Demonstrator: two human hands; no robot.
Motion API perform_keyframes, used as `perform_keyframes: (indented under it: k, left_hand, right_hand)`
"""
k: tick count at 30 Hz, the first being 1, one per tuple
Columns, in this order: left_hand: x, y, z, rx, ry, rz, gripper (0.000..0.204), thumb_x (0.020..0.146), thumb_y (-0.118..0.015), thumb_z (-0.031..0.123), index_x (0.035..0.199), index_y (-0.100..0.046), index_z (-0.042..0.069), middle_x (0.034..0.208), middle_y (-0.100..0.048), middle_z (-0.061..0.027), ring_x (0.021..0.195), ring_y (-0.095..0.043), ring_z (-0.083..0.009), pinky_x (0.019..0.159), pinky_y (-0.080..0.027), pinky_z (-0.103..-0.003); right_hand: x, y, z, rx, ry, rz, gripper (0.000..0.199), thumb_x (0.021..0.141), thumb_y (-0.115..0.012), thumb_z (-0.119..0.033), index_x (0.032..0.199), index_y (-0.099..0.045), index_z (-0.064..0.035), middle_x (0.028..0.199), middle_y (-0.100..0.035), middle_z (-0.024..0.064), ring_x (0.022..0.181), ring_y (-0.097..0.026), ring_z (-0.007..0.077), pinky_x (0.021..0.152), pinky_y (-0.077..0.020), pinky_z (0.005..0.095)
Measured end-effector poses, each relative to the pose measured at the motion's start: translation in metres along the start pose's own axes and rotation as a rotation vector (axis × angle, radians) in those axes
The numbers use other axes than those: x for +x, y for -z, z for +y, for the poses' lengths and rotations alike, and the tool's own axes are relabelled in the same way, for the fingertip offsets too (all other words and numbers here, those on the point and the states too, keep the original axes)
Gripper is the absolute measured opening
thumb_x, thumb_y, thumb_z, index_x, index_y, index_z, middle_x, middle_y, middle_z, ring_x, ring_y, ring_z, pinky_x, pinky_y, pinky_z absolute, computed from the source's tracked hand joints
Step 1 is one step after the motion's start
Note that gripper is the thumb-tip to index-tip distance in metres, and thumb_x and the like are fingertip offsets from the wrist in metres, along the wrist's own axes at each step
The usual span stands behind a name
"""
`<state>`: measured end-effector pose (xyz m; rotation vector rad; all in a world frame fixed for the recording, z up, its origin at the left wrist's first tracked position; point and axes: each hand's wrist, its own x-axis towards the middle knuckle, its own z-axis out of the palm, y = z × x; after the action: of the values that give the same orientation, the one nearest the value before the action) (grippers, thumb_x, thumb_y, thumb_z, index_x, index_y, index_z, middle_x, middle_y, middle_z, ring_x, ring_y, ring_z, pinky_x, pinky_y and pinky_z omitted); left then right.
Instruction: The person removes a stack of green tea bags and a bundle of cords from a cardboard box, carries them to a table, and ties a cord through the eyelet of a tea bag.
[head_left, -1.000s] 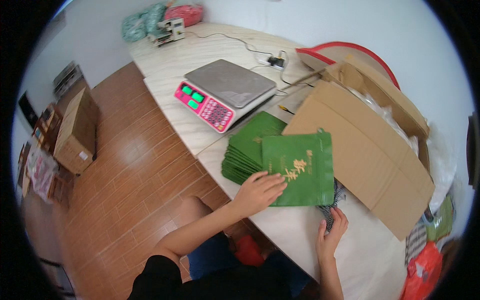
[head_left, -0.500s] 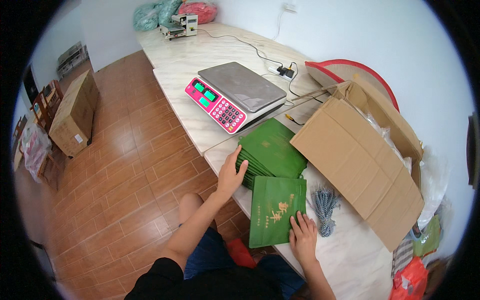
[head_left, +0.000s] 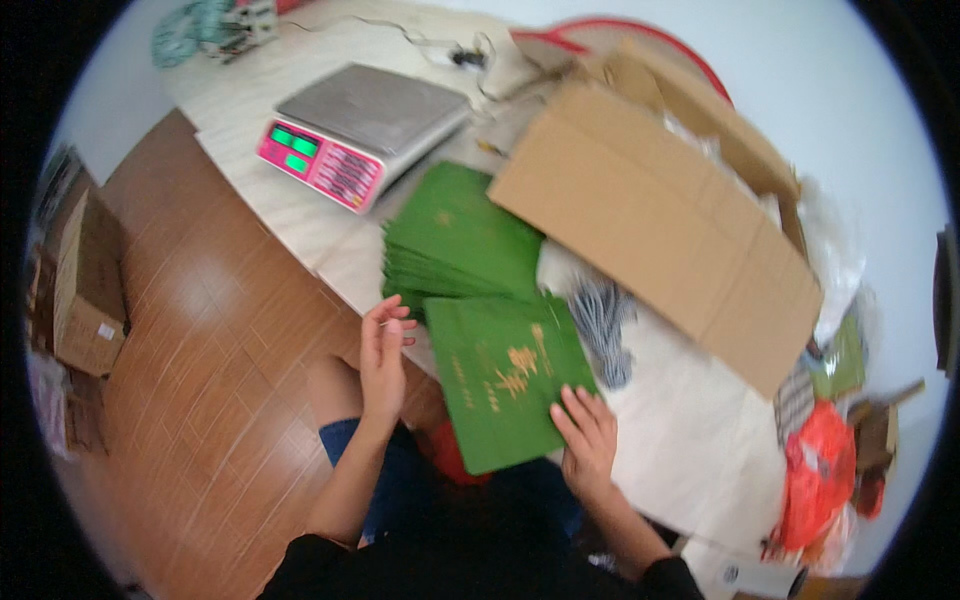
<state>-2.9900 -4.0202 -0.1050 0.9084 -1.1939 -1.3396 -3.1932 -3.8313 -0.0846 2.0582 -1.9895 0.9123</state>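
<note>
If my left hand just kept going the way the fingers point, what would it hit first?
Probably the near-left edge of the stack of green bags, just beyond your left hand's fingertips, though depth is unclear, so it might pass above.

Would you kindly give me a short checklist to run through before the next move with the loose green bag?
1. Right hand on the bag: ok, fingers lie at its right side.
2. Left hand free: ok, fingers spread, no bag in it.
3. Bag fully over the table: not ok, its near end reaches past the edge.
4. Stack squared: not ok, its edges are fanned.
5. Scale switched on: ok, displays glow green.
6. Bag's contents: cannot tell, inside hidden.
</note>
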Motion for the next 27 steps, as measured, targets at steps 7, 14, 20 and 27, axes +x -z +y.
perform_keyframes:
  k: [7, 14, 20, 27]
  left_hand:
    - [-0.048, -0.002, 0.019, -0.218, 0.355, -0.071, 0.046, 0.094, -0.050, 0.028, 0.132, -0.039, 0.003, 0.124, -0.049, -0.0101, 0.109, -0.051, -0.0166, 0.092, -0.041, -0.032]
    - [-0.029, 0.023, 0.034, 0.163, 0.254, -0.164, 0.046, 0.089, -0.059, 0.016, 0.128, -0.042, -0.002, 0.120, -0.054, -0.0111, 0.108, -0.054, -0.0212, 0.093, -0.042, -0.034]
    - [0.004, 0.031, 0.053, -0.216, 0.176, 0.203, 0.041, 0.094, -0.050, 0.013, 0.130, -0.039, 0.000, 0.124, -0.051, -0.0112, 0.106, -0.055, -0.0202, 0.086, -0.048, -0.032]
    - [-0.056, -0.043, 0.000, -0.082, 0.323, -0.052, 0.038, 0.094, -0.050, 0.017, 0.128, -0.041, 0.000, 0.125, -0.049, -0.0091, 0.107, -0.051, -0.0167, 0.076, -0.047, -0.028]
  right_hand:
    - [-0.012, -0.003, -0.006, -0.102, 0.216, 0.237, 0.032, 0.083, -0.054, -0.008, 0.109, -0.067, -0.0203, 0.120, -0.061, 0.0038, 0.119, -0.049, 0.0212, 0.106, -0.0271, 0.0375]
    - [0.009, 0.003, 0.008, -0.014, 0.130, 0.030, 0.046, 0.074, -0.060, -0.007, 0.120, -0.059, -0.0151, 0.130, -0.052, 0.0096, 0.120, -0.047, 0.0252, 0.103, -0.0321, 0.0385]
    - [0.041, 0.010, 0.070, -0.147, -0.301, 0.073, 0.059, 0.068, -0.069, -0.011, 0.123, -0.049, -0.0036, 0.112, -0.053, 0.0134, 0.099, -0.051, 0.0305, 0.086, -0.0403, 0.0401]
    - [0.028, 0.017, 0.102, 0.385, -0.591, 0.249, 0.041, 0.076, -0.067, -0.008, 0.111, -0.049, -0.0008, 0.101, -0.058, 0.0125, 0.088, -0.056, 0.0232, 0.075, -0.0454, 0.0336]
